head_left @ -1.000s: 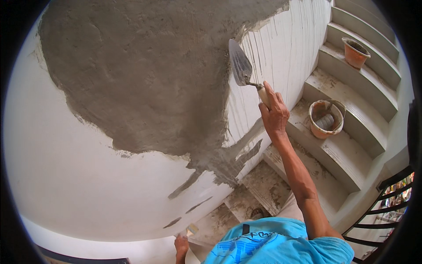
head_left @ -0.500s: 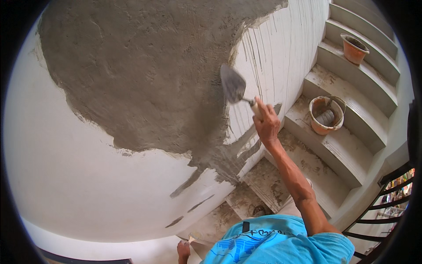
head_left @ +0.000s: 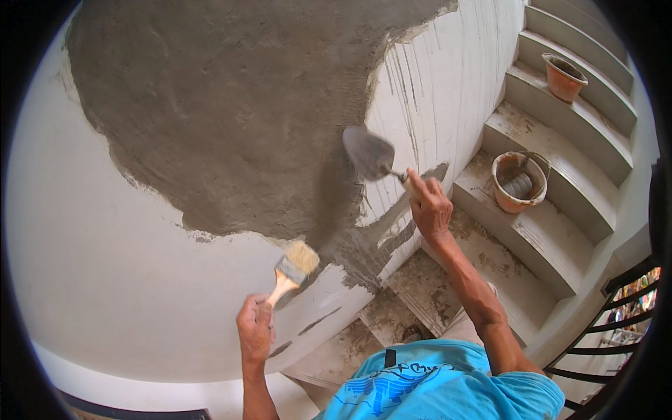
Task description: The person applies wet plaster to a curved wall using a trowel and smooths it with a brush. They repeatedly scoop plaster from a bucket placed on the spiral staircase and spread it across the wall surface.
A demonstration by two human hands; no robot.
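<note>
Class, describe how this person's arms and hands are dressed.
The left hand and right hand are ungloved, with no watch visible. The right arm is bare below a short, bright-blue sleeve of a T-shirt with darker print. The left sleeve is out of view.

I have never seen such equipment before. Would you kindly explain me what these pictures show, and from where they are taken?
There is no machine here: a person works with two bare hands. The view comes from a wide fisheye camera on the person's head, looking down, so straight edges look bent. The left hand holds a paintbrush, bristles up. The right hand holds a trowel; its blade overlaps the edge of a grey patch on the white wall. Whether it touches is hard to tell. On the stairs at right stand two orange buckets.
</note>
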